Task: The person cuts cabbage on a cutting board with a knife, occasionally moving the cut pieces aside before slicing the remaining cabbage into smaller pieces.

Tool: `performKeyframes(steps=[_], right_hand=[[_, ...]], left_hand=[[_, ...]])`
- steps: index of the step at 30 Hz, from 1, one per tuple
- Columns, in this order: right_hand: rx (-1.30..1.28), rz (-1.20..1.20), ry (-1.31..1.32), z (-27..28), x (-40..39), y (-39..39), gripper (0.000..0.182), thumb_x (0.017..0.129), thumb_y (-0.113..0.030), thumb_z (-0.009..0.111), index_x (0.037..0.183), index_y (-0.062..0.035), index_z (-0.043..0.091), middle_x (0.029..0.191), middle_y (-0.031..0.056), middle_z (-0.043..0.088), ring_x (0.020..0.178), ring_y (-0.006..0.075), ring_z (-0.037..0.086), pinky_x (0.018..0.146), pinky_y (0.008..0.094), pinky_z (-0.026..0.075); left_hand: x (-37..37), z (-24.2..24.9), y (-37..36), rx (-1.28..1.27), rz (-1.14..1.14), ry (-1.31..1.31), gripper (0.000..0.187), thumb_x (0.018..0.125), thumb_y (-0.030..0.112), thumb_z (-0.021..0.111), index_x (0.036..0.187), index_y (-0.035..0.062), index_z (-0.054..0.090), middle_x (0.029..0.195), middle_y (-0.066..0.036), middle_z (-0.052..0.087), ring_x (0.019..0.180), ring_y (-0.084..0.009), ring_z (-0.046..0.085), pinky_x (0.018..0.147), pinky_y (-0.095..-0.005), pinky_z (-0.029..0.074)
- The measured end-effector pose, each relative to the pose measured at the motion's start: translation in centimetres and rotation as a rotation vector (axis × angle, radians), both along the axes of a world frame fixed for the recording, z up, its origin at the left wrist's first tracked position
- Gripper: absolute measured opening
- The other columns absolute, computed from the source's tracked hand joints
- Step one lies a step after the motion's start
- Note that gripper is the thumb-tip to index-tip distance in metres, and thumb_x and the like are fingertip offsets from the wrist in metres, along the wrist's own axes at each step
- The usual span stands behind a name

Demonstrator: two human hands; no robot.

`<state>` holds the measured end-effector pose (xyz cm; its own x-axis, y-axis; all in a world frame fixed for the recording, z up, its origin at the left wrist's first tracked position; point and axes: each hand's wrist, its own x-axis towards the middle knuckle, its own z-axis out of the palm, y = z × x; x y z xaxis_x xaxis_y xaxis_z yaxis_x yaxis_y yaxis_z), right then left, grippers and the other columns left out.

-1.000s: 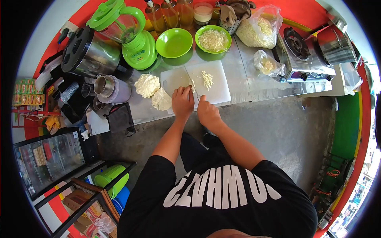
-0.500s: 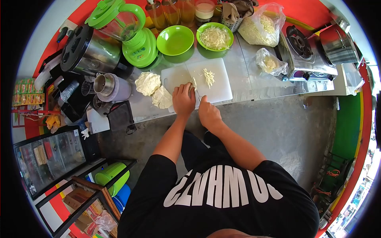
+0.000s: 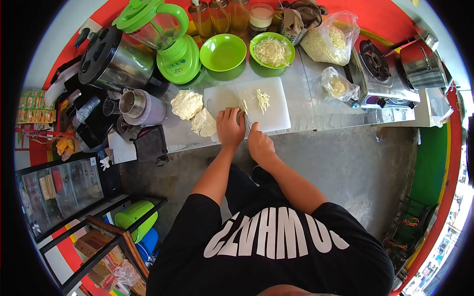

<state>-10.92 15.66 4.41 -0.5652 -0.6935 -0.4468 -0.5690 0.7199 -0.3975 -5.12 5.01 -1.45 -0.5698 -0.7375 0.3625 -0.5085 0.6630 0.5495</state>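
On the white cutting board (image 3: 277, 106), my right hand (image 3: 261, 145) is closed round the handle of a knife (image 3: 249, 120), whose blade points away from me. Just left of the blade, my left hand (image 3: 231, 127) presses down with bent fingers; what lies under them is hidden. Thin pale slices (image 3: 245, 105) show beside the blade, past my left fingertips. A small heap of pale shredded strips (image 3: 262, 100), which look like cabbage, rests farther right on the board. Two pale cabbage-like chunks (image 3: 187, 104) sit left of the board, the nearer one close to my left wrist.
Behind the board stand a green bowl (image 3: 222, 53), a green bowl of shreds (image 3: 271, 52) and a green blender (image 3: 178, 61). Bags of pale food (image 3: 326, 44) and a gas stove (image 3: 380, 81) are at right. The metal table's front edge (image 3: 321, 129) runs before me.
The view has shifted slightly, so the table's things appear a little lower and to the right. Both hands remain at nearly the same place on the board.
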Motion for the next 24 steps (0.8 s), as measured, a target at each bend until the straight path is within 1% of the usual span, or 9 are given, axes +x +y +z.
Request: performKeyframes(steps=[1, 5, 10, 11, 13, 15, 17, 19, 24], right_hand=[[-0.002, 0.025, 0.071, -0.5, 0.1, 0.0, 0.022, 0.1, -0.01, 0.049, 0.115, 0.0037, 0.043, 0.09, 0.0273, 0.073, 0.086, 0.042, 0.074, 0.074, 0.0467, 0.061], [0.003, 0.055, 0.077, -0.6, -0.8, -0.5, 0.019, 0.1, -0.009, 0.048, 0.114, 0.0029, 0.043, 0.09, 0.0269, 0.073, 0.086, 0.0417, 0.074, 0.075, 0.0469, 0.061], [0.016, 0.064, 0.057, 1.3, -0.9, -0.2, 0.017, 0.099, -0.009, 0.05, 0.112, 0.0018, 0.045, 0.089, 0.0255, 0.073, 0.084, 0.0397, 0.075, 0.074, 0.0465, 0.062], [0.018, 0.065, 0.055, 0.8, -0.6, 0.1, 0.017, 0.099, -0.009, 0.05, 0.112, 0.0018, 0.045, 0.089, 0.0255, 0.073, 0.084, 0.0397, 0.075, 0.074, 0.0465, 0.062], [0.024, 0.053, 0.062, -0.3, -0.1, 0.4, 0.026, 0.095, -0.004, 0.054, 0.116, 0.0066, 0.043, 0.09, 0.0286, 0.072, 0.084, 0.0431, 0.073, 0.074, 0.0479, 0.061], [0.011, 0.066, 0.076, -1.0, -0.2, -0.2, 0.028, 0.094, -0.004, 0.054, 0.117, 0.0067, 0.042, 0.09, 0.0279, 0.072, 0.083, 0.0422, 0.074, 0.073, 0.0478, 0.061], [-0.007, 0.069, 0.093, -1.0, -0.8, -0.7, 0.029, 0.094, -0.004, 0.055, 0.118, 0.0068, 0.042, 0.089, 0.0272, 0.072, 0.082, 0.0414, 0.074, 0.072, 0.0478, 0.061], [0.002, 0.091, 0.08, -0.2, -1.5, -1.4, 0.032, 0.094, -0.004, 0.055, 0.121, 0.0078, 0.042, 0.091, 0.0276, 0.072, 0.084, 0.0419, 0.074, 0.074, 0.0481, 0.061], [0.012, 0.034, 0.002, 0.6, -0.3, 0.1, 0.029, 0.095, -0.005, 0.052, 0.12, 0.0069, 0.042, 0.093, 0.0297, 0.071, 0.089, 0.0446, 0.073, 0.079, 0.0491, 0.06]], left_hand=[[0.0, -0.1, -0.1, -0.01, -0.001, 0.006, 0.018, 0.092, 0.02, 0.065, 0.106, 0.0095, 0.068, 0.102, -0.005, 0.065, 0.096, -0.0301, 0.059, 0.085, -0.0424, 0.045], [-0.2, 0.0, 0.0, -0.042, 0.01, 0.028, 0.017, 0.093, 0.015, 0.061, 0.107, 0.0089, 0.069, 0.099, -0.006, 0.065, 0.093, -0.0303, 0.059, 0.083, -0.0424, 0.046], [-0.1, 0.2, 0.0, -0.037, -0.002, 0.02, 0.018, 0.094, 0.014, 0.06, 0.109, 0.0082, 0.069, 0.097, -0.007, 0.064, 0.092, -0.0306, 0.059, 0.082, -0.0428, 0.047], [-0.2, 0.2, 0.0, -0.033, 0.0, 0.031, 0.018, 0.094, 0.013, 0.059, 0.109, 0.0082, 0.069, 0.097, -0.008, 0.064, 0.092, -0.0307, 0.059, 0.081, -0.0431, 0.047], [-0.2, 0.1, 0.0, -0.032, 0.004, 0.021, 0.018, 0.094, 0.013, 0.059, 0.109, 0.008, 0.069, 0.097, -0.008, 0.064, 0.091, -0.0308, 0.059, 0.081, -0.0433, 0.047], [-0.2, 0.1, 0.0, -0.033, 0.008, 0.011, 0.018, 0.094, 0.013, 0.059, 0.109, 0.0079, 0.069, 0.097, -0.008, 0.064, 0.091, -0.0309, 0.059, 0.081, -0.0435, 0.047], [-0.3, 0.2, 0.1, -0.03, 0.016, 0.048, 0.016, 0.092, 0.01, 0.061, 0.107, 0.007, 0.068, 0.097, -0.009, 0.065, 0.091, -0.0338, 0.06, 0.08, -0.0458, 0.049], [-0.2, 0.2, 0.2, -0.038, 0.009, 0.03, 0.017, 0.092, 0.01, 0.061, 0.107, 0.0071, 0.068, 0.097, -0.009, 0.065, 0.09, -0.0337, 0.06, 0.08, -0.0457, 0.049], [0.0, 0.2, 0.1, -0.029, -0.003, 0.004, 0.017, 0.092, 0.01, 0.061, 0.107, 0.0076, 0.068, 0.096, -0.009, 0.065, 0.089, -0.0331, 0.06, 0.08, -0.045, 0.049]])
